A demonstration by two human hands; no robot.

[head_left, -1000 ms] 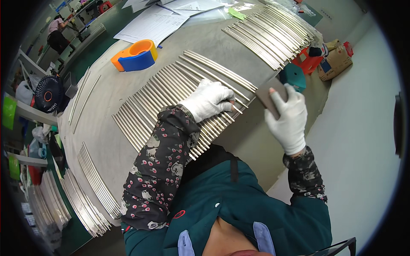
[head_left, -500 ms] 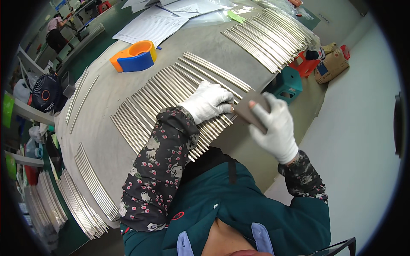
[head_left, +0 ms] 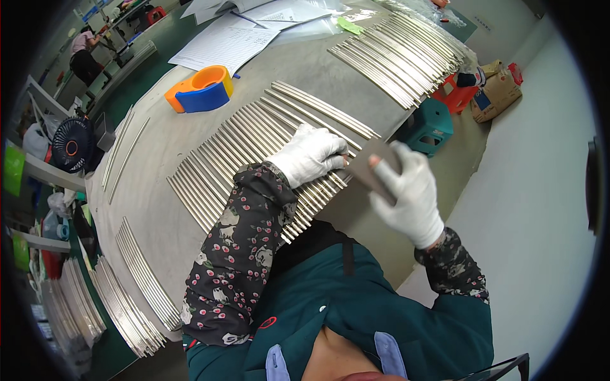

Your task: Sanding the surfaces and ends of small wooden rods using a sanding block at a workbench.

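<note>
One gloved left hand (head_left: 309, 154) lies knuckles up across the main row of metal rods (head_left: 238, 140), its fingers bent over them toward their near ends; whether it grips any rod or only presses down, I cannot tell; the wrist looks nearly straight, and the forearm, in a flowered dark sleeve (head_left: 232, 247), slants up and rightward from the lower edge; the gloved right hand (head_left: 412, 197) is closed on a flat grey-brown block (head_left: 370, 170), thumb below and fingers above, with a bare fingertip showing; its forearm rises steeply, leaning left, with the block at the rods' right-hand ends, though contact between them is unclear; beneath the rods spreads a grey table (head_left: 149, 184); beyond the row stand an orange and blue tape dispenser (head_left: 204, 98) and, farther off, loose papers (head_left: 222, 44); a second batch of rods (head_left: 391, 60) lies at upper right, near a teal stool (head_left: 427, 124).
</note>
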